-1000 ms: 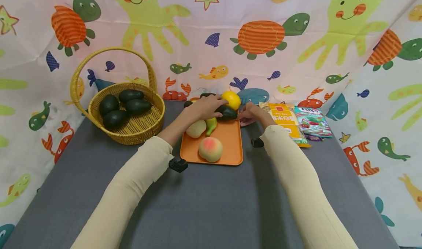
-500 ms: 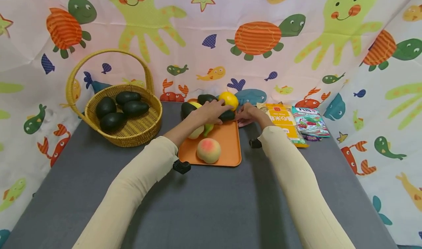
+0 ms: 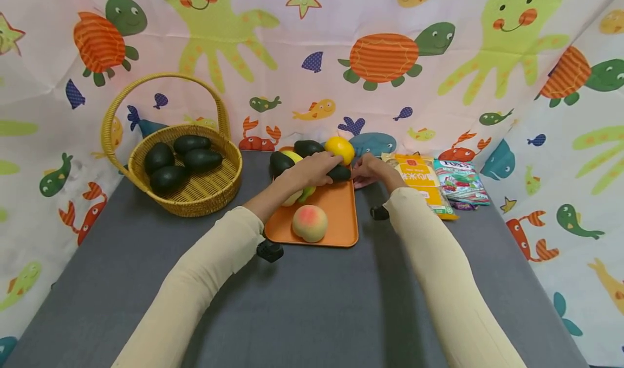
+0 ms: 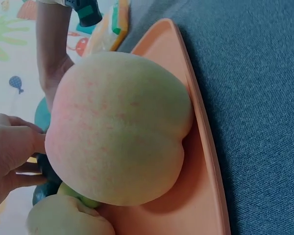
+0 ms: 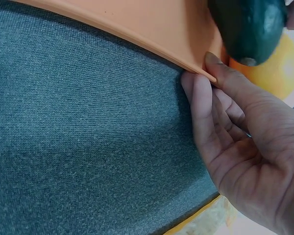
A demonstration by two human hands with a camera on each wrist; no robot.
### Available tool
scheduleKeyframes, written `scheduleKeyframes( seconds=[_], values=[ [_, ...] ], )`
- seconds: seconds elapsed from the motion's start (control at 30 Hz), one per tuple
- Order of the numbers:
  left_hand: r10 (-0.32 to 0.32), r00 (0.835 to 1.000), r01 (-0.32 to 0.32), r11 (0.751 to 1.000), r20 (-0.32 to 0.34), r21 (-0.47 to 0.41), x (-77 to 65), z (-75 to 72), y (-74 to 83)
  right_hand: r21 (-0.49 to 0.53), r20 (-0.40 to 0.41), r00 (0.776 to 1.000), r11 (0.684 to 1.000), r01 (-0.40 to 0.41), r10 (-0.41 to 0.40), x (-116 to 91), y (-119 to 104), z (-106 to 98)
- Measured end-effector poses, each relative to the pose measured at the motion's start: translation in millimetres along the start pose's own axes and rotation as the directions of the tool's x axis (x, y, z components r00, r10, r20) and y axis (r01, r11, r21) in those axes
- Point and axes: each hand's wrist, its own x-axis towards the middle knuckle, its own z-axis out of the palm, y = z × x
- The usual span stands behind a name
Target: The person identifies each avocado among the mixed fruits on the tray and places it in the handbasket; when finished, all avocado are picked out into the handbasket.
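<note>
My left hand (image 3: 312,169) reaches across the orange tray (image 3: 343,221) and holds a dark green avocado (image 3: 341,173) near the tray's right side. Fingertips show at one end of this avocado in the right wrist view. With thumb and fingers, my right hand (image 5: 255,137) pinches the tray's rim by its far right corner. A large peach (image 4: 117,127) fills much of the left wrist view and sits at the tray's front. Behind it, partly hidden by my left arm, are a pale round fruit (image 3: 291,199) and a green one (image 3: 307,193).
More avocados (image 3: 307,148) and a yellow fruit (image 3: 339,149) sit at the tray's far end. A wicker basket (image 3: 205,194) with several avocados stands at left. Yellow (image 3: 421,181) and teal (image 3: 460,181) snack packets lie at right. A printed cloth hangs behind.
My left hand has shifted slightly right and nearer, uncovering an avocado and a yellow-green fruit behind it. My right hand stays at the tray's rim.
</note>
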Motion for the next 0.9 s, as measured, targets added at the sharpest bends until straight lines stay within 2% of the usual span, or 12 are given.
scheduleKeyframes(
  seconds=[0.1,0.3,0.5,0.63,0.7,0.9],
  values=[
    [-0.004,0.999,0.002,0.999,-0.048,-0.046,-3.7,-2.5,2.2,0.000,0.003,1.000,1.000,0.013,-0.013,0,1,1],
    [-0.002,0.990,-0.008,0.997,-0.139,-0.076,-13.5,-15.6,7.4,-0.001,0.007,1.000,1.000,0.017,-0.017,-2,3,1],
    [-0.029,0.962,-0.008,0.991,-0.272,-0.133,-30.3,-26.6,7.0,0.000,0.015,0.999,0.999,0.036,-0.036,-2,5,3],
    [-0.012,0.940,-0.044,0.986,-0.341,-0.158,-38.3,-33.6,5.2,0.001,-0.004,0.999,0.999,0.038,-0.038,-2,4,4],
    [-0.007,0.936,-0.057,0.983,-0.353,-0.172,-42.0,-37.0,4.2,0.000,-0.015,0.999,1.000,0.031,-0.031,-3,4,3],
    [-0.026,0.939,-0.047,0.978,-0.342,-0.204,-58.9,-49.3,3.3,-0.021,-0.003,1.000,1.000,0.010,-0.011,-8,2,1]
  ],
)
